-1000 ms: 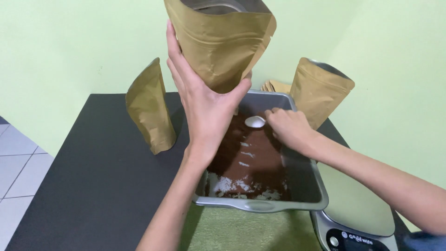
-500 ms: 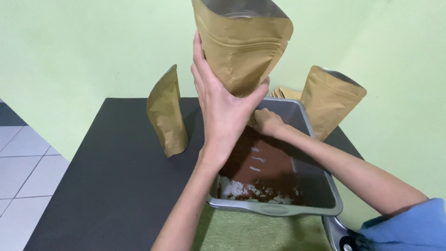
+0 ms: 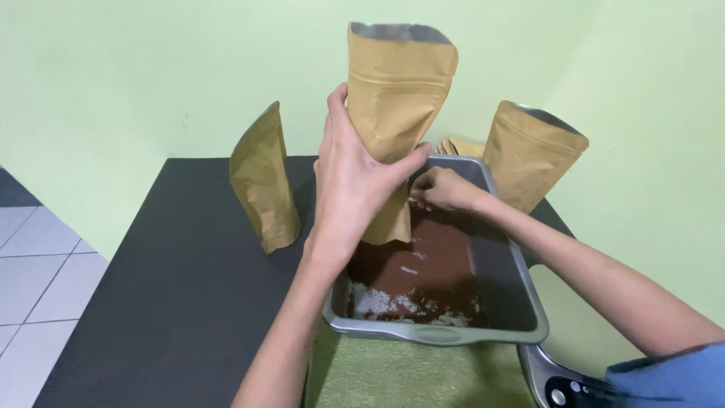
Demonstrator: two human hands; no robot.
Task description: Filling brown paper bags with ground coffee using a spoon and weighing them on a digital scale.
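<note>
The left hand grips an open kraft pouch upright above the grey tray. It partly hides the right hand, whose curled fingers' contents are unclear. A dark table meets green walls.

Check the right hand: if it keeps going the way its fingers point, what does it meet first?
The right hand points left, low inside the metal tray. First in that line looks like the lower part of the kraft pouch held by the left hand. Depth is unclear; it may already touch it.
</note>
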